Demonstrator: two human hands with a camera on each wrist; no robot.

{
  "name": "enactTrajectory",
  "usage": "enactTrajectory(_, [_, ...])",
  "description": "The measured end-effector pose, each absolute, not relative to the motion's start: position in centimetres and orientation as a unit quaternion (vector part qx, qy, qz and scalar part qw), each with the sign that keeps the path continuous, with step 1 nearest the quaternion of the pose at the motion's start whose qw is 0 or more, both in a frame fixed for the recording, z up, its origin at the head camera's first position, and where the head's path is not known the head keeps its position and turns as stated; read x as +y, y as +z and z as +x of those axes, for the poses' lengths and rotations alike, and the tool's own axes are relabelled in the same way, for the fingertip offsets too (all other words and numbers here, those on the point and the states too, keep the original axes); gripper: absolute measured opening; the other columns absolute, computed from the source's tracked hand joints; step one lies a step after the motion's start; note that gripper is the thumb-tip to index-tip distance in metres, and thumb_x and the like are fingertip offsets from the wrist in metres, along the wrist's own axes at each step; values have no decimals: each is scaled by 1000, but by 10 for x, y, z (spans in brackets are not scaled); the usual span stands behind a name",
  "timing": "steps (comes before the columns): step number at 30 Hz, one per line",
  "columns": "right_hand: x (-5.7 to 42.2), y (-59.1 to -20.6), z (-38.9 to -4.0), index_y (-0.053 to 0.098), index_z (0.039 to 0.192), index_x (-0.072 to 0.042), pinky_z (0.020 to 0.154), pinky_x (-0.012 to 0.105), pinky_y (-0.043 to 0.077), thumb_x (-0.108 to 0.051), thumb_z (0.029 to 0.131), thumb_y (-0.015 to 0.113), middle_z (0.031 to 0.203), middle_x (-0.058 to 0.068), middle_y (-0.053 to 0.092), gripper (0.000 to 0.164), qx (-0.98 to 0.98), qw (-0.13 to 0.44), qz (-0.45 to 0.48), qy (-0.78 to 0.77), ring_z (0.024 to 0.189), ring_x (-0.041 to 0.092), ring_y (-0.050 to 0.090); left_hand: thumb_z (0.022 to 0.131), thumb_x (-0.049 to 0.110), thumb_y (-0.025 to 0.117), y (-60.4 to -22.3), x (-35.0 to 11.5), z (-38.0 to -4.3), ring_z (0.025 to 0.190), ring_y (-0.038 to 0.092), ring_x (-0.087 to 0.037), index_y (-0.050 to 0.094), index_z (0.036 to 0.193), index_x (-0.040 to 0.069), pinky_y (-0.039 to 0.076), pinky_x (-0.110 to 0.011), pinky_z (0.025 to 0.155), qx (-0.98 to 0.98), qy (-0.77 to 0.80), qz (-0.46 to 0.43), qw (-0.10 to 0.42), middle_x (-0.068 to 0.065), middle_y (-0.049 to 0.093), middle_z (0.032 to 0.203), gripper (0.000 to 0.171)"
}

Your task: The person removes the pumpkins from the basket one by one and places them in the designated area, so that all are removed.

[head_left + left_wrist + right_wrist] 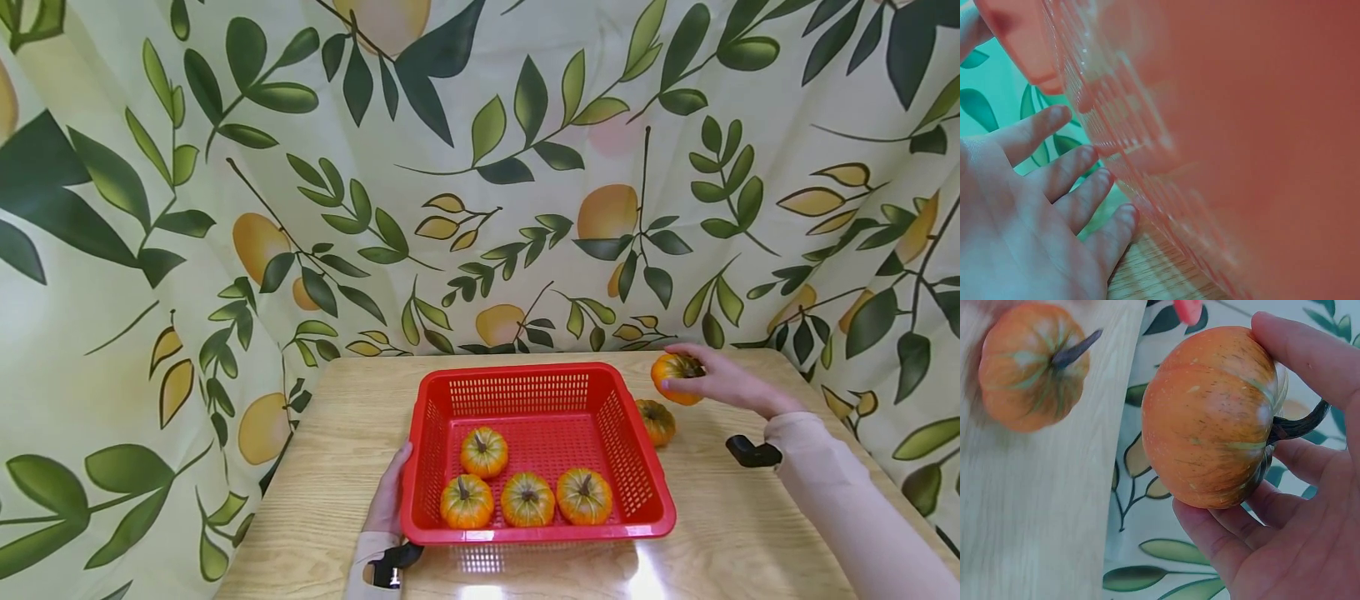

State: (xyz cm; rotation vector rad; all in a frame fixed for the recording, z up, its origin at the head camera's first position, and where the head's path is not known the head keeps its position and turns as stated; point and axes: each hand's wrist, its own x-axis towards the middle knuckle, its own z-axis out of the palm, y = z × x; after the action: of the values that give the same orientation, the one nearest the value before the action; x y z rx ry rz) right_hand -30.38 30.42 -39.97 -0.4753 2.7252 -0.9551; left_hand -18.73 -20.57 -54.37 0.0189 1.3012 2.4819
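My right hand [723, 382] grips a small orange pumpkin [666, 377] to the right of the basket's far corner. In the right wrist view, thumb and fingers hold that pumpkin [1210, 419] around its sides, its dark curved stem pointing toward the palm. Another small pumpkin [657, 423] sits on the table against the basket's right side. With fingers extended, my left hand [386, 492] rests along the left side of the red plastic basket [517, 536]. Its fingertips [1125, 212] meet the slotted outer wall in the left wrist view.
Inside the basket lie several pumpkins: three in a row along the near wall, including one at the right [584, 497], and one behind them [483, 452]. A wooden table [720, 533] carries the basket. Leaf-patterned cloth [450, 275] hangs behind and at both sides.
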Motion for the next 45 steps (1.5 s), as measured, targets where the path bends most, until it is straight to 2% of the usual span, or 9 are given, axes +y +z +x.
enactTrajectory(7, [319, -406, -309, 34, 151, 3, 91, 52, 50, -44, 95, 67, 135, 28, 55, 80, 933, 116, -139, -311, 116, 39, 56, 104, 51, 38, -542, -207, -186, 124, 58, -13, 49, 142, 29, 45, -36, 113, 458, 872, 5, 174, 7, 63, 135, 46])
enactTrajectory(11, [325, -408, -309, 33, 152, 1, 95, 66, 46, -49, 95, 66, 145, 32, 46, 83, 935, 126, -123, -307, 124, 47, 49, 104, 51, 39, -540, -207, -186, 126, 56, -15, 45, 145, 27, 43, -38, 114, 463, 870, -11, 169, 5, 61, 138, 49])
enactTrajectory(13, [328, -410, -309, 32, 152, 1, 96, 68, 45, -50, 95, 65, 146, 34, 42, 84, 936, 130, -115, -305, 124, 48, 47, 103, 52, 40, -540, -207, -185, 127, 56, -15, 43, 147, 26, 43, -38, 115, 465, 869, -20, 167, 4, 60, 140, 51])
enactTrajectory(26, [342, -421, -312, 32, 150, 8, 96, 64, 45, -44, 95, 68, 140, 35, 48, 83, 940, 119, -111, -301, 118, 45, 52, 103, 52, 41, -538, -206, -185, 126, 56, -16, 41, 150, 24, 44, -38, 113, 463, 870, -29, 167, 2, 59, 142, 55])
enactTrajectory(32, [344, -426, -310, 33, 149, 7, 97, 69, 43, -45, 95, 67, 141, 35, 45, 82, 939, 131, -106, -298, 121, 48, 48, 104, 52, 38, -540, -207, -184, 126, 56, -14, 41, 150, 26, 43, -37, 114, 453, 873, -1, 181, 5, 60, 140, 53])
enactTrajectory(38, [345, -429, -308, 33, 150, 8, 97, 71, 41, -46, 95, 66, 142, 37, 43, 84, 940, 142, -98, -294, 121, 50, 46, 105, 52, 36, -542, -207, -185, 130, 54, -14, 33, 156, 25, 42, -37, 116, 452, 872, 7, 186, 5, 57, 145, 58])
enactTrajectory(45, [348, -437, -308, 33, 148, 9, 99, 71, 40, -45, 94, 67, 142, 39, 42, 84, 938, 143, -96, -299, 122, 50, 46, 103, 55, 38, -540, -205, -184, 127, 56, -13, 45, 148, 28, 44, -37, 113, 466, 868, -16, 173, 7, 61, 139, 52])
